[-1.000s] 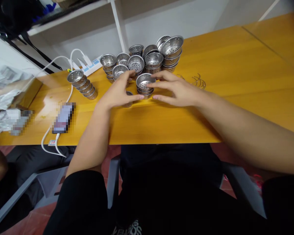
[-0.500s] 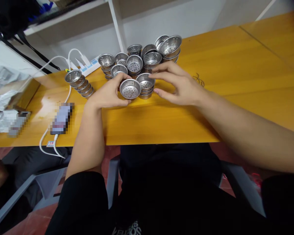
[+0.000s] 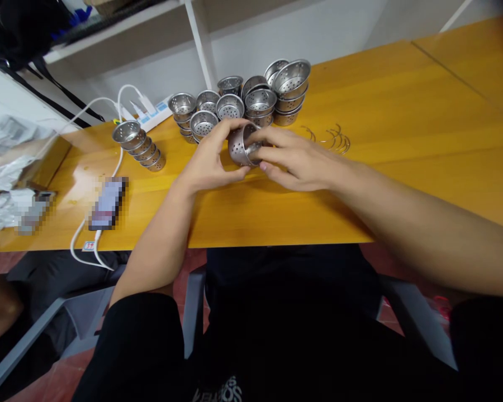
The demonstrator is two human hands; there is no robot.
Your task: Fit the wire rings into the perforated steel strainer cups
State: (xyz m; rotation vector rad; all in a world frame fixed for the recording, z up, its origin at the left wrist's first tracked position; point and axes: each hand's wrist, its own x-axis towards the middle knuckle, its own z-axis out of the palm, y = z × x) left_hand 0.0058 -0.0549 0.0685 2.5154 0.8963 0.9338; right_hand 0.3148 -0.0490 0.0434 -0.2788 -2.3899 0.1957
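Note:
My left hand (image 3: pixel 218 156) grips a perforated metal strainer cup (image 3: pixel 237 146) between thumb and fingers. The cup is tipped on its side above the table, its mouth turned toward my right hand (image 3: pixel 297 159). Bent fingers of that hand reach into the mouth, with the thumb low by the rim; whatever they pinch inside is hidden. Just behind stand clustered stacks of similar strainer cups (image 3: pixel 260 101), some nested in each other. To the right of the cluster lie several thin curved metal wires (image 3: pixel 339 139).
A leaning stack of strainer cups (image 3: pixel 145 148) stands on the left. A phone (image 3: pixel 108 204) with a white cable lies nearer the front edge, and a power strip (image 3: pixel 155 114) is at the back. Plastic bags (image 3: pixel 8 206) sit far left. Another person's leg shows at lower left.
My left hand has moved right and turned the strainer cup from facing up to facing sideways. My right hand's fingers have gone from beside the front stack into the cup's mouth.

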